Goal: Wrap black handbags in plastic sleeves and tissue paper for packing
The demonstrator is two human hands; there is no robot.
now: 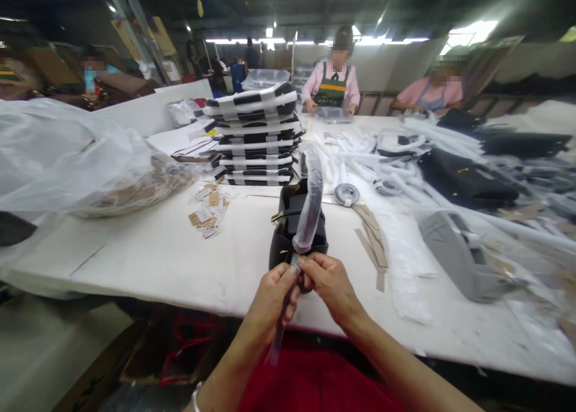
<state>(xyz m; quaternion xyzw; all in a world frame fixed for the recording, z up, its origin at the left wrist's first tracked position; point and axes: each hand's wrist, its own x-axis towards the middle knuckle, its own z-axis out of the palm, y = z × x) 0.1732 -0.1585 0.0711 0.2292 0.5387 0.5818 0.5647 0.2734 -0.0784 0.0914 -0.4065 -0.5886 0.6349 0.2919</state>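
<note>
A black handbag stands upright near the front edge of the table, its top open. Its arched handle is wrapped in translucent white plastic. Just at the near foot of that handle, my left hand is closed around a narrow dark strap in clear plastic, whose loose end hangs below the table edge. My right hand pinches the same strap right beside the left fingers, close to the bag's rim. The fingers partly hide the spot where strap and handle meet.
Left of the bag lie small paper tags and a big plastic bag. Behind it rises a stack of black-and-white wrapped pieces. To the right are cardboard strips, a grey tape dispenser and white wrapped tubes. Co-workers sit across the table.
</note>
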